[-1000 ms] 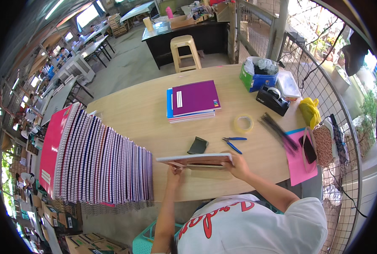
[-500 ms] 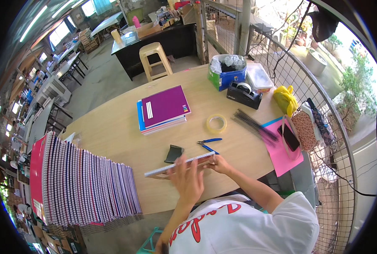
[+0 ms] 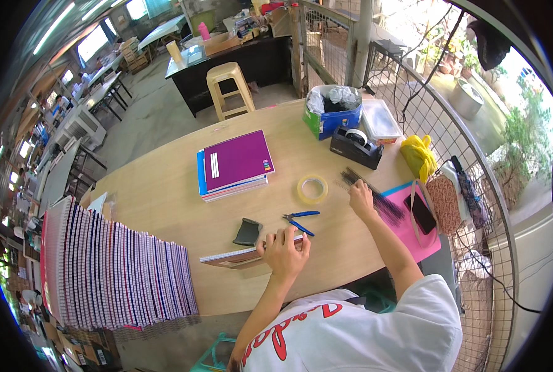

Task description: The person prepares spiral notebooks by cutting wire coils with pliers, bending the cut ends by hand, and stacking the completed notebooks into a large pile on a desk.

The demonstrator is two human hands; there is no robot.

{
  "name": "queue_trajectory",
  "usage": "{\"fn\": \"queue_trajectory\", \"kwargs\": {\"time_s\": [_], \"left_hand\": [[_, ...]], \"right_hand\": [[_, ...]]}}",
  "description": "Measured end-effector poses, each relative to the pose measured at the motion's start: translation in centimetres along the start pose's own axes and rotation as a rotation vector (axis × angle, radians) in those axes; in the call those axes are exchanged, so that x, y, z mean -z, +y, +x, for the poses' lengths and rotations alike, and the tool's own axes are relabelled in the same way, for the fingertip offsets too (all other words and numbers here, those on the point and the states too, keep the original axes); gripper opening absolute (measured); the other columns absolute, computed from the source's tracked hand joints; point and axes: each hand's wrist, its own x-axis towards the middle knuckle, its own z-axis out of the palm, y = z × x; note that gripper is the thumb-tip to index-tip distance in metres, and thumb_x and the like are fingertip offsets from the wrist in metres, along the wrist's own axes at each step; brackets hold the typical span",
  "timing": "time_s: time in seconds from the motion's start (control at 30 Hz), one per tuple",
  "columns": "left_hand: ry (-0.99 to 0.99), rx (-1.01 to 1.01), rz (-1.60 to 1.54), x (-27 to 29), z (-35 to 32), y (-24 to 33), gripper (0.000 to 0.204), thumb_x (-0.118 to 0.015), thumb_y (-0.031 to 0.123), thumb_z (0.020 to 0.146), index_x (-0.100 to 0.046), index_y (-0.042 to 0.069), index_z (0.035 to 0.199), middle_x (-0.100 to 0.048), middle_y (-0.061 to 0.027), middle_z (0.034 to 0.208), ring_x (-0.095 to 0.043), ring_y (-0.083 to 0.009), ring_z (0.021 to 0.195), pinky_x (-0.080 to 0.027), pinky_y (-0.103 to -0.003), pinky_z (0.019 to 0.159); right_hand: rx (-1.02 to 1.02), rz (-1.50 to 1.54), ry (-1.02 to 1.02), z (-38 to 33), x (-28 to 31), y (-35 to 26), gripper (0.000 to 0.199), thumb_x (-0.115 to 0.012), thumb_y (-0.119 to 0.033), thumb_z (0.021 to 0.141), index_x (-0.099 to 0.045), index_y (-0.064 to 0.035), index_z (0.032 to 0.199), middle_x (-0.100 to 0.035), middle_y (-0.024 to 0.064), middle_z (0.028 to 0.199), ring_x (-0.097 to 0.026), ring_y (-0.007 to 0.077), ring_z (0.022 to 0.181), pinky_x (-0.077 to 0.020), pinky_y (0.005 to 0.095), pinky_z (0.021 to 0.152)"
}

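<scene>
My left hand (image 3: 284, 254) grips the top edge of a notebook (image 3: 230, 257), its fingers hooked over. The notebook stands on its long edge on the table, a row of punched holes along its upper side. My right hand (image 3: 361, 198) is at the bundle of black binding coils (image 3: 393, 211), fingers pinched together on the coils. Just beyond the notebook lie blue-handled cutting pliers (image 3: 303, 214) and a small dark curved block (image 3: 248, 232). A roll of clear tape (image 3: 313, 189) lies between the pliers and the coils.
A long row of coil-bound notebooks (image 3: 121, 266) fills the table's left side. Purple and blue notebooks (image 3: 239, 160) are stacked behind. To the right are a tape dispenser (image 3: 356, 149), a box of plastic bags (image 3: 332, 115), a yellow bundle (image 3: 418, 157), pink sheet (image 3: 418, 245) and phone (image 3: 423, 214).
My right hand has let go of the notebook and moved right and away from me to the coils. My left hand has closed on the notebook's top edge.
</scene>
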Motion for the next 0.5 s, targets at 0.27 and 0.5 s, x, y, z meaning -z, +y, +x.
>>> {"fn": "queue_trajectory", "kwargs": {"time_s": [0.27,0.5], "left_hand": [[-0.034,-0.014,-0.183,1.8,0.6,0.0,0.021,-0.073,0.031,0.083,-0.063,0.015,0.094,-0.061,0.0014,0.09,-0.055,-0.0203,0.083,-0.032,-0.043,0.082],[-0.216,-0.069,-0.321,1.9,-2.0,-2.2,0.02,-0.072,0.009,0.08,-0.065,0.016,0.097,-0.06,0.0029,0.094,-0.058,-0.0199,0.09,-0.033,-0.04,0.086]], "right_hand": [[0.419,0.776,-0.277,-0.9,11.7,-8.6,0.037,-0.063,0.004,0.087,-0.069,-0.0081,0.121,-0.064,0.0148,0.083,-0.063,0.0297,0.074,-0.0509,0.0387,0.068],[0.493,0.95,-0.465,-2.9,15.3,-13.8,0.03,-0.073,-0.005,0.083,-0.076,-0.0138,0.112,-0.067,0.0094,0.087,-0.064,0.027,0.075,-0.0515,0.0375,0.067]]}}
